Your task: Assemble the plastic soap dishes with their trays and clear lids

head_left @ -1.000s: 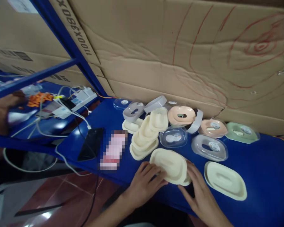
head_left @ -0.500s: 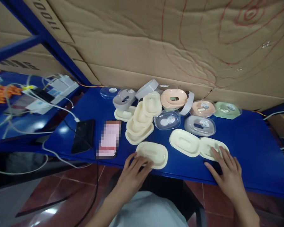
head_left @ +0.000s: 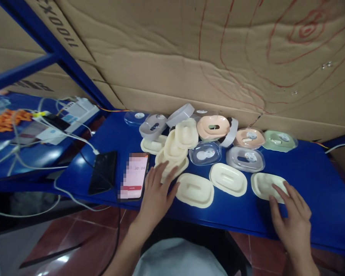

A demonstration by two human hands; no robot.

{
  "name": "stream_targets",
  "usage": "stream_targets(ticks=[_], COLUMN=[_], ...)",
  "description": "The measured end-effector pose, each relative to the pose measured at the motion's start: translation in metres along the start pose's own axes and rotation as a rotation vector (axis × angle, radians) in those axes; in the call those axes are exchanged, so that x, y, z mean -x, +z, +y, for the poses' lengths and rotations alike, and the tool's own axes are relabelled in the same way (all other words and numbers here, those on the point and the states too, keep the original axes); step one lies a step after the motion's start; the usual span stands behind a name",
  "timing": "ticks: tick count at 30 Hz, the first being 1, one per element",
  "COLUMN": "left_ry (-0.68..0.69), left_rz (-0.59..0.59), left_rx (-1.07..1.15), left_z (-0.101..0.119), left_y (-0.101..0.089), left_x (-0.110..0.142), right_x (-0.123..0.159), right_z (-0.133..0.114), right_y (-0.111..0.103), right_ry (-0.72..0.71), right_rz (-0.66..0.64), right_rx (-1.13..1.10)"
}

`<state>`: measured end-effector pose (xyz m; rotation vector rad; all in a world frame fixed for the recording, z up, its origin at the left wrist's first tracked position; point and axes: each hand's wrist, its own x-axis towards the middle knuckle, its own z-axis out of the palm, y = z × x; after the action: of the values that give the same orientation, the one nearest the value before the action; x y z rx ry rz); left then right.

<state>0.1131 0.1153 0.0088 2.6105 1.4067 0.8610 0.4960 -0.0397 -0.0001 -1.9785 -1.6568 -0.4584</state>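
My left hand point(head_left: 158, 189) is open, fingers spread over the lower end of a heap of cream oval plastic trays point(head_left: 185, 134); whether they touch is hard to tell. Right beside its thumb lies a single cream tray point(head_left: 194, 190), flat on the table. A second tray point(head_left: 228, 179) rests a little farther right. My right hand point(head_left: 293, 211) is at a third tray point(head_left: 266, 184), its thumb at the near edge and its fingertips on the right end. Those fingers are apart, and the tray lies flat.
Grey, peach and green plastic pieces, such as a peach oval cover point(head_left: 213, 127) and a green one point(head_left: 280, 140), line the cardboard backing point(head_left: 161, 50). Left of the heap lie a phone point(head_left: 135, 176) and a black device point(head_left: 102, 172) with a cable. All rest on the blue table point(head_left: 241, 214).
My left hand has left the near tray and reached up to the heap. That tray and the right-hand one have shifted right; the right one now lies apart from its neighbour.
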Motion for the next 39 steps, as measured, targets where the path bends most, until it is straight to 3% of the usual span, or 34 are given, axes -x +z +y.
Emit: stream_targets(ticks=[4, 7, 9, 13, 16, 19, 21, 23, 26, 29, 32, 36, 39], left_ry=[-0.148, -0.153, -0.122, -0.061, 0.013, 0.27, 0.361, 0.349, 0.325, 0.322, 0.314, 0.296, 0.24], left_rz=[-0.06, -0.052, -0.027, 0.028, 0.046, -0.066, -0.17, -0.247, -0.27, -0.24, -0.212, -0.173, -0.117], left_rx=[-0.109, -0.106, -0.062, -0.002, 0.051, 0.155, 0.187, 0.185, 0.181, 0.186, 0.209, 0.257, 0.349], left_z=[-0.006, -0.01, -0.014, -0.015, -0.001, 0.015, 0.022, 0.023, 0.018, 0.012, 0.007, 0.001, -0.004], left_y=[0.013, 0.02, 0.02, 0.015, 0.007, -0.001, -0.004, -0.005, -0.004, -0.003, -0.003, -0.006, -0.006], left_x=[-0.028, -0.041, -0.045, -0.041, -0.026, -0.005, 0.009, 0.022, 0.038, 0.045, 0.044, 0.045, 0.056], right_x=[-0.073, -0.12, -0.137, -0.149, -0.157, -0.175, -0.189, -0.202, -0.214, -0.212, -0.191, -0.13, -0.077], right_z=[-0.06, -0.105, -0.122, -0.122, -0.112, -0.105, -0.1, -0.096, -0.094, -0.103, -0.118, -0.141, -0.161], right_y=[0.024, 0.051, 0.065, 0.074, 0.07, 0.072, 0.08, 0.09, 0.096, 0.081, 0.049, 0.005, -0.01], right_ry=[-0.342, -0.514, -0.57, -0.568, -0.517, -0.468, -0.476, -0.525, -0.572, -0.568, -0.565, -0.595, -0.573], right_rz=[-0.178, -0.296, -0.353, -0.385, -0.355, -0.294, -0.259, -0.237, -0.187, -0.105, -0.029, -0.086, -0.216], right_rx=[-0.153, -0.131, -0.117, -0.125, -0.184, -0.217, -0.168, -0.135, -0.165, -0.252, -0.375, -0.393, -0.307])
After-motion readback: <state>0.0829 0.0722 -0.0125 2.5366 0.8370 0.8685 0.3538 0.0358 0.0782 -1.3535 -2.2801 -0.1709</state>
